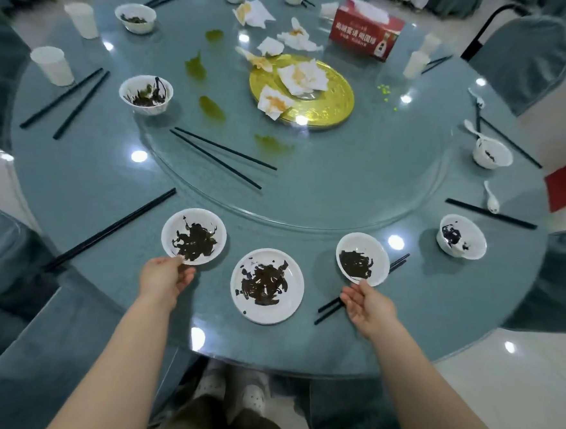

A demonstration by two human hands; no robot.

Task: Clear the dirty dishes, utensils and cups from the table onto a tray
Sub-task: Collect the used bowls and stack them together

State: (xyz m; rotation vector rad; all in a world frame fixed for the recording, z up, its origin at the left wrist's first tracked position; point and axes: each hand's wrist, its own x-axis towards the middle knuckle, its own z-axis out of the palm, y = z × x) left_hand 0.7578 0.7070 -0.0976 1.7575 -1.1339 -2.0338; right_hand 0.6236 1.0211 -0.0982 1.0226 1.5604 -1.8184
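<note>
Two small white bowls are in my hands at the near edge of a round blue-grey table (109,182). My left hand (165,278) grips the near rim of the left bowl (193,236), thumb curled over the edge. My right hand (367,304) holds the near rim of the right bowl (363,258), which is tilted toward me; I cannot tell whether either bowl rests on the table. Both are smeared dark inside. Between them a white plate (267,286) with the same dark smears lies flat on the table, touched by neither hand.

Black chopsticks (360,291) run under my right hand and behind the right bowl, partly hidden. Another pair (113,229) lies to the left of the left bowl. A glass turntable (360,193) covers the table's middle, carrying a gold plate (329,107) with crumpled stained napkins (301,78), a long pair of chopsticks (222,156), green smears and a red tissue box (366,29). More dirty bowls, white cups (52,66), spoons and chopsticks ring the outer edge.

Chairs in blue-grey covers (523,60) stand around the table on a pale glossy floor. Ceiling lights reflect as bright spots on the glass. No tray shows in this view. The far places are cut off at the top edge, and the print on the tissue box is too blurred to read. Below the table edge my pale shoes (252,396) show.
</note>
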